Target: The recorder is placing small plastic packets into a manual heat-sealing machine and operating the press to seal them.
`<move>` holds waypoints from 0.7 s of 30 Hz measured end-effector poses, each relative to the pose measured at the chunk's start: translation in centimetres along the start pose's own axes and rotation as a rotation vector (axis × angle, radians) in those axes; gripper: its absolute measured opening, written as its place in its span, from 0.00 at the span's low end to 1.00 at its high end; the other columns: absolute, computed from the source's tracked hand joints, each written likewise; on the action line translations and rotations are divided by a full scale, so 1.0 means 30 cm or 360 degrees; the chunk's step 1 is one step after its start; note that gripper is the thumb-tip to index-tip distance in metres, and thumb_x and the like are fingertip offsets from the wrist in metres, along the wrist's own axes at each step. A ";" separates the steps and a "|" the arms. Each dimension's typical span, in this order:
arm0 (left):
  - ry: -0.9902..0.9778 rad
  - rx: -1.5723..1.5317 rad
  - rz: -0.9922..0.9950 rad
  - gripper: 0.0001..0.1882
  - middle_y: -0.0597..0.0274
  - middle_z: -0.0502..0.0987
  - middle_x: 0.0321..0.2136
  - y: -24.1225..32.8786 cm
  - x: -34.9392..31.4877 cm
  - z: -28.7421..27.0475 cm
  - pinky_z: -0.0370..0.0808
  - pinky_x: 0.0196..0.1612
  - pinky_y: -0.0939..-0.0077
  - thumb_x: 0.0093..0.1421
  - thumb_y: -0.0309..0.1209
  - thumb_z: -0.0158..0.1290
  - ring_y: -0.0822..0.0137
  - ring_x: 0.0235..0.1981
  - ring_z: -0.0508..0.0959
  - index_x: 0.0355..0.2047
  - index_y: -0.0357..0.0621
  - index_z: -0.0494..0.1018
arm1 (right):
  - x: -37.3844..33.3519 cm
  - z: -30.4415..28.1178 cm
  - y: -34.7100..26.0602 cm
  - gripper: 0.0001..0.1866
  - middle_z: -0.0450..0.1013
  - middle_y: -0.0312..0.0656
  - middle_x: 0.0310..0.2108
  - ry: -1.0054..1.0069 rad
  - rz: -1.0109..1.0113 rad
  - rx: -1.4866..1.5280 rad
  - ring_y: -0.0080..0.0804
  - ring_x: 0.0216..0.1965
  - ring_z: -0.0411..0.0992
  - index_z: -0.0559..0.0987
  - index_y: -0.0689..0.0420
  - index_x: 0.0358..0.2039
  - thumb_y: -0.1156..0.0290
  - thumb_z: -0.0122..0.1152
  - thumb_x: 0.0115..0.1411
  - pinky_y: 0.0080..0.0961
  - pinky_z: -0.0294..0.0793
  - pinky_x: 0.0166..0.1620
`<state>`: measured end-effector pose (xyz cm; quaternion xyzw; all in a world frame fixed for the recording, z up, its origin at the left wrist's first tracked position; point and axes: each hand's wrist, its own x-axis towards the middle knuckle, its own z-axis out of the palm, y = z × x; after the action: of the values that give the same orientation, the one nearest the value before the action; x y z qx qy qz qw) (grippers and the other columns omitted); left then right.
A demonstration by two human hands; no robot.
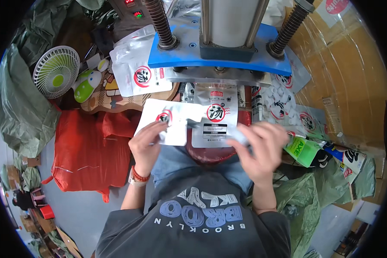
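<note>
My left hand (pixel 147 139), with a red bracelet at the wrist, holds a white pouch (pixel 175 134) printed with a red ring. Its thumb and fingers are closed on the pouch. My right hand (pixel 262 148) is blurred by motion. Its thumb and fingers pinch a small pale piece (pixel 241 136), whose kind is too smeared to make out. Between the hands, a silvery pouch (pixel 225 94) hangs with its top end at the press, under the metal plate (pixel 219 76). The left pouch's right edge overlaps it slightly.
The blue press (pixel 228 58) with spring posts stands ahead. More pouches (pixel 131 77) lie on a wooden board at left, near a fan (pixel 56 72). Small white plastic pieces (pixel 284 101) are heaped at right, beside a large cardboard box (pixel 344 64). A red bag (pixel 88 150) stands at left.
</note>
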<state>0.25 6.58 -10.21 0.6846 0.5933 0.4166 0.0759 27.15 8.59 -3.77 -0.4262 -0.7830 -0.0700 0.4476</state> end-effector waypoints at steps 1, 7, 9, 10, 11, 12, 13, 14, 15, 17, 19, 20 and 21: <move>0.0020 0.0044 0.0194 0.25 0.59 0.83 0.34 0.044 -0.003 -0.006 0.79 0.36 0.75 0.39 0.09 0.51 0.63 0.36 0.83 0.36 0.44 0.81 | 0.017 0.009 -0.019 0.22 0.71 0.36 0.32 -0.0182 -0.0063 -0.0016 0.37 0.38 0.69 0.81 0.58 0.36 0.62 0.75 0.40 0.38 0.65 0.46; -0.0422 -0.0325 0.0555 0.14 0.56 0.83 0.36 0.148 0.002 -0.059 0.79 0.39 0.74 0.45 0.21 0.59 0.61 0.37 0.84 0.35 0.38 0.81 | -0.026 -0.045 -0.025 0.21 0.70 0.32 0.27 -0.0154 -0.0277 0.0710 0.33 0.32 0.70 0.83 0.56 0.32 0.61 0.74 0.36 0.35 0.67 0.41; -0.0626 -0.0550 0.0391 0.12 0.55 0.83 0.35 0.146 -0.004 -0.020 0.79 0.38 0.75 0.48 0.24 0.61 0.60 0.35 0.84 0.35 0.37 0.81 | -0.033 -0.041 -0.008 0.22 0.70 0.33 0.26 -0.0217 -0.0067 0.0829 0.34 0.32 0.69 0.83 0.56 0.33 0.58 0.75 0.38 0.34 0.67 0.42; -0.0640 -0.0628 0.0219 0.10 0.54 0.83 0.34 0.139 0.000 0.034 0.78 0.36 0.76 0.51 0.25 0.60 0.61 0.33 0.84 0.36 0.37 0.81 | -0.026 -0.019 0.003 0.23 0.71 0.36 0.30 -0.0398 0.0156 0.0703 0.36 0.35 0.69 0.81 0.57 0.36 0.59 0.74 0.40 0.34 0.66 0.44; -0.0650 -0.0697 0.0035 0.09 0.53 0.83 0.33 0.132 0.005 0.104 0.78 0.34 0.77 0.54 0.25 0.60 0.63 0.31 0.84 0.36 0.36 0.81 | -0.019 -0.011 0.014 0.25 0.72 0.38 0.33 -0.0567 0.0402 0.0584 0.38 0.38 0.70 0.80 0.59 0.40 0.59 0.74 0.42 0.34 0.66 0.46; -0.0764 -0.0763 -0.0313 0.09 0.55 0.83 0.29 0.122 0.006 0.158 0.76 0.30 0.79 0.58 0.28 0.59 0.73 0.28 0.82 0.37 0.37 0.80 | -0.009 0.002 0.026 0.31 0.72 0.45 0.43 -0.0706 0.0506 0.0395 0.46 0.46 0.68 0.75 0.60 0.49 0.62 0.73 0.46 0.35 0.63 0.52; -0.0926 -0.0692 -0.0728 0.10 0.61 0.83 0.28 0.109 0.011 0.207 0.74 0.29 0.81 0.60 0.30 0.59 0.81 0.28 0.78 0.38 0.37 0.81 | 0.001 0.015 0.042 0.35 0.70 0.48 0.49 -0.0650 0.0550 0.0355 0.49 0.51 0.66 0.69 0.60 0.56 0.62 0.71 0.49 0.40 0.59 0.57; -0.0800 -0.1065 -0.0827 0.10 0.62 0.83 0.28 0.102 0.015 0.248 0.73 0.30 0.81 0.61 0.31 0.58 0.82 0.29 0.77 0.38 0.36 0.81 | 0.005 0.005 0.062 0.35 0.70 0.48 0.50 -0.0447 0.0532 0.0343 0.50 0.51 0.66 0.68 0.61 0.57 0.63 0.70 0.50 0.40 0.59 0.57; -0.0772 -0.1251 -0.1109 0.11 0.64 0.82 0.28 0.092 0.026 0.282 0.73 0.30 0.82 0.62 0.31 0.58 0.83 0.29 0.76 0.38 0.35 0.81 | 0.005 0.010 0.087 0.35 0.69 0.49 0.52 -0.0292 0.0458 0.0357 0.51 0.52 0.66 0.67 0.61 0.58 0.63 0.69 0.52 0.41 0.60 0.57; -0.0711 -0.1574 -0.1211 0.12 0.62 0.82 0.30 0.063 0.069 0.318 0.75 0.32 0.82 0.62 0.31 0.57 0.79 0.29 0.78 0.38 0.30 0.79 | -0.023 -0.032 0.149 0.28 0.71 0.48 0.52 0.0077 0.0503 0.0242 0.48 0.52 0.68 0.70 0.62 0.56 0.66 0.65 0.57 0.40 0.62 0.56; -0.0663 -0.1802 -0.1190 0.12 0.60 0.82 0.31 0.049 0.118 0.334 0.77 0.33 0.81 0.62 0.31 0.56 0.76 0.29 0.80 0.37 0.31 0.78 | -0.072 -0.054 0.223 0.20 0.72 0.49 0.50 0.0098 0.0764 -0.0215 0.46 0.51 0.70 0.73 0.63 0.53 0.69 0.58 0.62 0.38 0.65 0.53; -0.0642 -0.1949 -0.1231 0.10 0.60 0.82 0.31 0.053 0.135 0.341 0.78 0.32 0.79 0.62 0.30 0.56 0.74 0.29 0.81 0.36 0.32 0.78 | -0.097 -0.030 0.263 0.14 0.73 0.49 0.45 0.0005 0.0807 -0.0389 0.46 0.48 0.71 0.75 0.63 0.47 0.70 0.53 0.65 0.37 0.67 0.51; -0.0688 -0.1846 -0.1340 0.10 0.60 0.82 0.31 0.060 0.148 0.343 0.78 0.32 0.79 0.62 0.30 0.56 0.74 0.29 0.81 0.36 0.32 0.78 | -0.128 -0.017 0.291 0.14 0.73 0.49 0.45 -0.0096 0.0727 -0.0444 0.46 0.48 0.71 0.75 0.63 0.47 0.70 0.53 0.65 0.37 0.67 0.51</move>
<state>8.18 13.99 -13.60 0.3162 0.4622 0.4546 0.6926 34.75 11.48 -8.76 -0.6513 -0.6623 -0.0616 0.3652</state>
